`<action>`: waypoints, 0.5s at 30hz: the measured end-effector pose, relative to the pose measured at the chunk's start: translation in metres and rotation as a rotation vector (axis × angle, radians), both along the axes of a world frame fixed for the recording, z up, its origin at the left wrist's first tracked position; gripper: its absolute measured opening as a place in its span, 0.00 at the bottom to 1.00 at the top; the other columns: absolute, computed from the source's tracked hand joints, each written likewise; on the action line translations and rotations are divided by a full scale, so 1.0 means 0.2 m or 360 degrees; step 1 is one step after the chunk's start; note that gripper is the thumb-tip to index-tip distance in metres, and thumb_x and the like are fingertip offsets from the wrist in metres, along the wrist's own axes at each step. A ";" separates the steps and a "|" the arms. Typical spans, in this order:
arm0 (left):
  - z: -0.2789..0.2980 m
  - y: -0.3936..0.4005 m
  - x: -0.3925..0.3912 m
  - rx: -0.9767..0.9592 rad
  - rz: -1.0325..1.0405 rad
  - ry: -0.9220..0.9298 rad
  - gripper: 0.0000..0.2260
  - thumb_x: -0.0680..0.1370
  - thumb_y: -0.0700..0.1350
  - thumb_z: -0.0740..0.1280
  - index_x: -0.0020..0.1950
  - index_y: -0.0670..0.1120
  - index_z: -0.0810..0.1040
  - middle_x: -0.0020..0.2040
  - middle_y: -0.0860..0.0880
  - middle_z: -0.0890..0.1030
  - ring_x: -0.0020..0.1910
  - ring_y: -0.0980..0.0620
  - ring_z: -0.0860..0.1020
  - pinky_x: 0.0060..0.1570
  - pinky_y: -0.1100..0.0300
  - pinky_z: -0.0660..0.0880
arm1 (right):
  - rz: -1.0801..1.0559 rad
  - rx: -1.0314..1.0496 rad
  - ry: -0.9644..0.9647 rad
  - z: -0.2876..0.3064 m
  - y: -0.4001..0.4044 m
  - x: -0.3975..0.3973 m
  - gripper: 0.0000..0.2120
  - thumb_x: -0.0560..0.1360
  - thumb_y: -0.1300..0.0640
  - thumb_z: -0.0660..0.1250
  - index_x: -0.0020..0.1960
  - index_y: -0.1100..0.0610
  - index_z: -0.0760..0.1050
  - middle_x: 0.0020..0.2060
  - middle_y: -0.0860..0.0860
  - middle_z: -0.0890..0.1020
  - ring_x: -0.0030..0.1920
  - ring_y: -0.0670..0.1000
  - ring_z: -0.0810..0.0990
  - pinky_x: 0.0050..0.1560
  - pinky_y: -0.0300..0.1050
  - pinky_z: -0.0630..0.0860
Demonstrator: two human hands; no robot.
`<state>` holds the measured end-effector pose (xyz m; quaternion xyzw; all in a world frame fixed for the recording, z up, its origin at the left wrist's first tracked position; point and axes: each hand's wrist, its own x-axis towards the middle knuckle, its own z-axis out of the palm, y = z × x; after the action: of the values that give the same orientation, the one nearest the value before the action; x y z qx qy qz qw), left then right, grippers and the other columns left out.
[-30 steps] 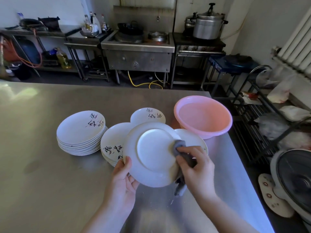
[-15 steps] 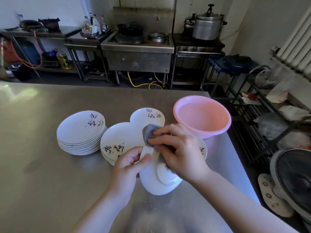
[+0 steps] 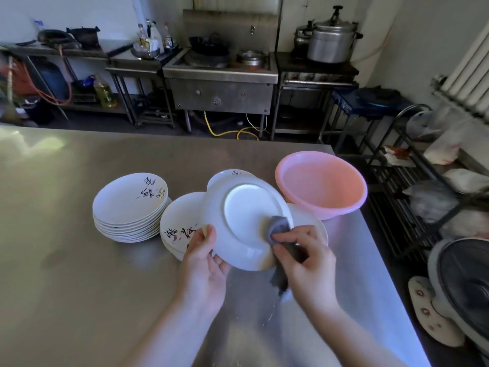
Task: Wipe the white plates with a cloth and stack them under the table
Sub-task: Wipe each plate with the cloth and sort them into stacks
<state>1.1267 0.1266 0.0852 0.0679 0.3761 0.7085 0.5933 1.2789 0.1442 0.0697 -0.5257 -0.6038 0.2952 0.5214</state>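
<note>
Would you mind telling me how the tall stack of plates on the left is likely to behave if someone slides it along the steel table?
The stack of plates would probably feel heavy, being many glazed plates deep. It likely slides easily on the smooth steel table. A sharp shove might shift the upper plates, which look breakable.

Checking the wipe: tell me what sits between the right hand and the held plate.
In the head view, a grey cloth lies between the right hand and the plate.
</note>
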 end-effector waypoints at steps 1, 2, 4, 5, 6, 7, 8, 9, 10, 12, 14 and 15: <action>-0.01 0.00 0.02 0.0004 -0.0004 -0.0015 0.05 0.79 0.42 0.62 0.48 0.49 0.76 0.45 0.53 0.85 0.41 0.57 0.84 0.43 0.59 0.80 | 0.0034 0.0081 -0.0021 -0.01 -0.04 -0.04 0.17 0.67 0.72 0.74 0.39 0.49 0.84 0.42 0.49 0.78 0.44 0.41 0.79 0.41 0.27 0.72; -0.01 0.01 0.04 0.0017 -0.0024 -0.0036 0.03 0.78 0.43 0.63 0.49 0.48 0.76 0.46 0.50 0.84 0.42 0.55 0.84 0.44 0.59 0.80 | 0.0073 0.0169 -0.0079 -0.01 -0.07 -0.09 0.14 0.67 0.70 0.74 0.41 0.50 0.84 0.43 0.49 0.78 0.44 0.42 0.79 0.40 0.27 0.72; -0.02 0.01 0.07 0.0033 -0.0102 -0.0101 0.07 0.75 0.46 0.64 0.50 0.44 0.75 0.46 0.43 0.83 0.43 0.48 0.83 0.45 0.57 0.80 | 0.0130 0.0331 -0.0218 -0.01 -0.08 -0.16 0.12 0.67 0.65 0.73 0.43 0.48 0.83 0.43 0.46 0.77 0.45 0.43 0.79 0.44 0.32 0.73; -0.02 0.01 0.09 0.0034 -0.0156 -0.0166 0.10 0.74 0.47 0.64 0.51 0.43 0.75 0.46 0.41 0.81 0.43 0.46 0.83 0.45 0.56 0.80 | 0.0138 0.0387 -0.0272 -0.01 -0.07 -0.19 0.12 0.67 0.65 0.72 0.43 0.48 0.83 0.43 0.45 0.76 0.45 0.45 0.78 0.45 0.32 0.73; -0.02 0.01 0.10 0.0033 -0.0193 -0.0238 0.10 0.74 0.48 0.64 0.51 0.44 0.75 0.45 0.40 0.80 0.42 0.45 0.82 0.44 0.55 0.81 | 0.0141 0.0417 -0.0317 0.01 -0.05 -0.20 0.13 0.66 0.66 0.72 0.43 0.49 0.83 0.43 0.44 0.76 0.46 0.45 0.77 0.46 0.32 0.72; -0.01 0.01 0.11 0.0033 -0.0204 -0.0285 0.09 0.74 0.48 0.64 0.49 0.44 0.75 0.43 0.41 0.80 0.40 0.46 0.83 0.40 0.56 0.81 | 0.0154 0.0430 -0.0352 0.02 -0.04 -0.21 0.13 0.65 0.67 0.72 0.43 0.50 0.83 0.42 0.44 0.75 0.46 0.46 0.77 0.46 0.31 0.71; -0.01 0.02 0.11 0.0027 -0.0188 -0.0286 0.07 0.75 0.47 0.63 0.47 0.45 0.75 0.42 0.42 0.81 0.38 0.47 0.83 0.36 0.58 0.81 | 0.0169 0.0437 -0.0379 0.03 -0.03 -0.21 0.14 0.65 0.68 0.72 0.43 0.50 0.83 0.43 0.44 0.75 0.46 0.46 0.77 0.46 0.30 0.71; 0.00 0.02 0.10 0.0015 -0.0161 -0.0253 0.06 0.75 0.47 0.64 0.46 0.45 0.76 0.42 0.43 0.81 0.36 0.48 0.83 0.34 0.60 0.80 | 0.0184 0.0453 -0.0391 0.03 -0.03 -0.20 0.15 0.65 0.69 0.73 0.43 0.50 0.83 0.43 0.43 0.75 0.46 0.45 0.77 0.46 0.30 0.71; 0.01 0.02 0.09 0.0007 -0.0132 -0.0208 0.05 0.76 0.46 0.64 0.46 0.46 0.77 0.42 0.44 0.82 0.36 0.49 0.83 0.33 0.61 0.80 | 0.0184 0.0468 -0.0391 0.02 -0.02 -0.17 0.15 0.66 0.69 0.73 0.43 0.50 0.82 0.43 0.43 0.75 0.46 0.46 0.77 0.46 0.31 0.71; 0.00 0.03 0.06 -0.0014 -0.0078 -0.0125 0.05 0.79 0.44 0.63 0.48 0.46 0.78 0.44 0.46 0.84 0.39 0.51 0.84 0.36 0.61 0.81 | 0.0120 0.0475 -0.0348 0.01 -0.03 -0.11 0.13 0.67 0.68 0.73 0.42 0.51 0.82 0.43 0.44 0.75 0.45 0.44 0.78 0.44 0.31 0.72; -0.01 0.03 0.03 -0.0025 -0.0043 -0.0005 0.04 0.77 0.44 0.64 0.48 0.47 0.77 0.44 0.49 0.85 0.41 0.55 0.84 0.40 0.61 0.82 | 0.0031 0.0334 -0.0194 0.04 -0.04 -0.06 0.13 0.68 0.71 0.72 0.41 0.53 0.80 0.42 0.49 0.78 0.40 0.39 0.78 0.37 0.26 0.70; -0.01 0.04 0.02 -0.0014 -0.0042 0.0053 0.04 0.74 0.44 0.65 0.48 0.48 0.77 0.44 0.51 0.85 0.41 0.56 0.84 0.41 0.61 0.81 | 0.0014 0.0173 -0.0037 0.06 -0.04 -0.04 0.14 0.69 0.73 0.72 0.42 0.54 0.78 0.42 0.51 0.78 0.37 0.39 0.78 0.31 0.25 0.69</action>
<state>1.1307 0.1337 0.0836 0.0820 0.3881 0.6978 0.5964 1.2709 0.1363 0.0825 -0.4974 -0.6273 0.2581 0.5408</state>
